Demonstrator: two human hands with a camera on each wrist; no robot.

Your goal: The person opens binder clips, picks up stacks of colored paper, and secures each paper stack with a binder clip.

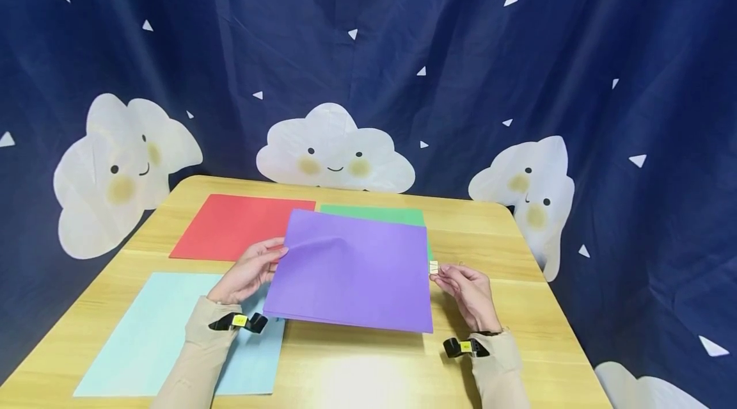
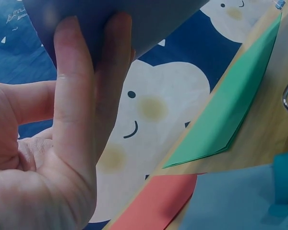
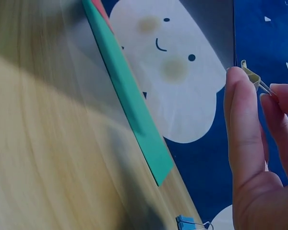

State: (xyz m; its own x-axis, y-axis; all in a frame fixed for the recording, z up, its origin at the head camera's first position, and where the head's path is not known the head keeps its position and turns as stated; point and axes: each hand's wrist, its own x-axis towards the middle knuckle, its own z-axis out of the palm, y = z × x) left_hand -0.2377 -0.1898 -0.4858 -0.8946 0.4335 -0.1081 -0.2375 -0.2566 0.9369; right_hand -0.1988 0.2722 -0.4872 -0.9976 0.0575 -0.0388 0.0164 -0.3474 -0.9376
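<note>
A purple stack of paper is held tilted above the table in the head view. My left hand holds its left edge, thumb on the front; in the left wrist view, fingers lie against the dark-looking paper. Close to the stack's right edge, my right hand pinches a small pale yellow binder clip. In the right wrist view thumb and fingers grip this clip by its wire handles. Whether the clip touches the paper I cannot tell.
Red paper lies at the back left and light blue paper at the front left. Green paper is partly covered by the purple stack. A teal binder clip and a blue binder clip show in the wrist views.
</note>
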